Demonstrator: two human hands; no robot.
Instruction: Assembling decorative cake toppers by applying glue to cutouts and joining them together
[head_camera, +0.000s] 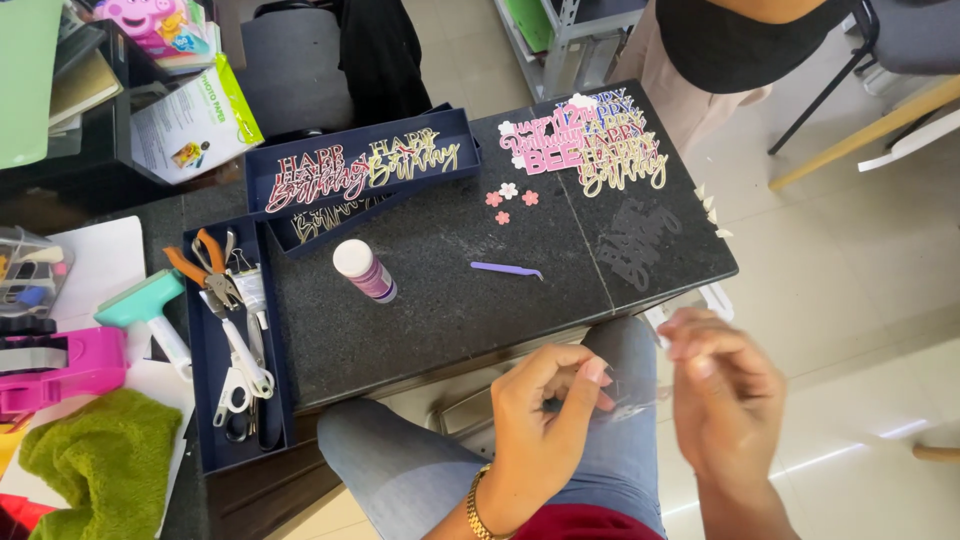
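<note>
Over the lap, the left hand (545, 415) and the blurred right hand (722, 385) pinch a clear plastic sheet (630, 392) between them, seemingly separating it. Next calls for a steady grip. Beyond, purple tweezers (507, 269), a glue bottle (364, 271) and 4 paper flowers (510, 197) lie on the dark surface (450, 310).

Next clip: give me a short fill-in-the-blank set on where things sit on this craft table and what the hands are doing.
1. The purple tweezers lie on the dark mat, to the right of the white-capped ____.
2. The orange-handled pliers lie in the long navy ____ at the mat's left edge.
3. The small paper flowers beside the cutouts are pink and ____.
4. The left hand and right hand hold a thin ____ film between them.

Missing words: bottle; tray; white; clear
</note>
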